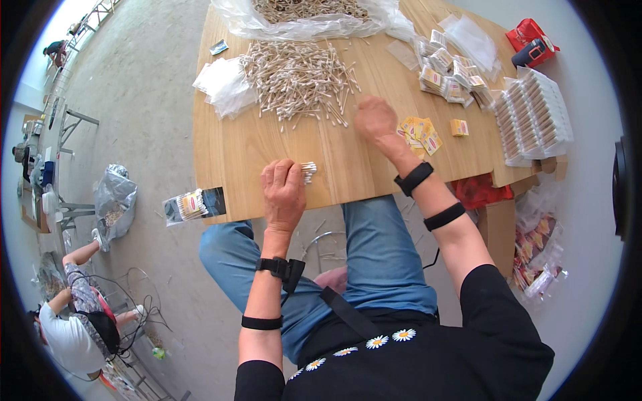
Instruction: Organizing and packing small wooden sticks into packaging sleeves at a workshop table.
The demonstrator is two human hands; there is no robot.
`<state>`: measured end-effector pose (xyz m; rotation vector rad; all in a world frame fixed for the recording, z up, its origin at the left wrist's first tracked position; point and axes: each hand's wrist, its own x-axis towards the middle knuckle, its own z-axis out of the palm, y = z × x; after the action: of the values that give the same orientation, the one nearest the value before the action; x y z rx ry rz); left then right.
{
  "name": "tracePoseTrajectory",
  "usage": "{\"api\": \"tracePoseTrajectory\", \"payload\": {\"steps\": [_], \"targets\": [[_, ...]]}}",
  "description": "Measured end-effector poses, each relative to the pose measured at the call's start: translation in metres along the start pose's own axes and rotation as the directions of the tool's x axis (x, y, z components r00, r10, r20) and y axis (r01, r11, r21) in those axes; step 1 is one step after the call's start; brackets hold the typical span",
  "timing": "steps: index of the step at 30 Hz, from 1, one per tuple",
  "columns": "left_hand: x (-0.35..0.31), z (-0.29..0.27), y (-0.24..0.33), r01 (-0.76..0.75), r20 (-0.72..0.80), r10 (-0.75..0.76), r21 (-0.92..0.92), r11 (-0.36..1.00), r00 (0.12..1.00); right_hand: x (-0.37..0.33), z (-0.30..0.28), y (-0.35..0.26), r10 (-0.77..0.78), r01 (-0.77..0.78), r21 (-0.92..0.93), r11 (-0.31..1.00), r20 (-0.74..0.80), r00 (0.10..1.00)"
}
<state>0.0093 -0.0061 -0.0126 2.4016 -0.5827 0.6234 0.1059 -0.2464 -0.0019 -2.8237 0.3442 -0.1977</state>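
My left hand (283,190) is closed around a small bundle of cotton swabs (309,172) near the table's front edge, their white tips sticking out to the right. Over the table, my right hand (376,120) is curled closed; whatever its fingers may hold is hidden. It is just right of a big loose heap of cotton swabs (294,80). Yellow printed cards (420,135) lie spread beside my right wrist, with a small yellow stack of cards (459,127) to their right. A filled clear packet of swabs (192,206) rests at the table's front left corner.
Clear plastic bags (226,87) lie left of the heap. A large plastic sack of swabs (307,10) is at the back. Packed bundles (451,73) and a tall stack of swab packs (533,117) fill the right side. A person in a white top (73,337) is at lower left.
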Motion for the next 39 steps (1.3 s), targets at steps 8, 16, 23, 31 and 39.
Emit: {"api": "tracePoseTrajectory", "payload": {"steps": [8,16,23,31,39], "targets": [[0.000,-0.002,-0.002,0.012,0.002,-0.012,0.000,1.000,1.000,-0.042,-0.012,-0.032,-0.096,0.064,0.392,0.918,0.063,0.993],[-0.002,-0.002,-0.006,0.059,-0.018,-0.060,-0.076,0.995,0.998,-0.137,-0.024,-0.054,-0.617,0.568,0.244,0.786,0.254,0.745],[-0.023,-0.028,0.001,0.004,0.312,-0.027,0.073,0.997,0.950,-0.149,-0.004,-0.062,-0.567,0.564,0.102,0.820,0.288,0.772],[-0.016,-0.047,-0.002,0.076,0.534,-0.082,0.034,0.997,0.842,-0.147,0.003,-0.065,-0.562,0.563,0.067,0.824,0.228,0.795],[-0.025,-0.038,0.010,0.027,0.543,-0.107,0.153,0.988,0.833,-0.151,0.006,-0.073,-0.537,0.545,0.045,0.838,0.256,0.804]]}}
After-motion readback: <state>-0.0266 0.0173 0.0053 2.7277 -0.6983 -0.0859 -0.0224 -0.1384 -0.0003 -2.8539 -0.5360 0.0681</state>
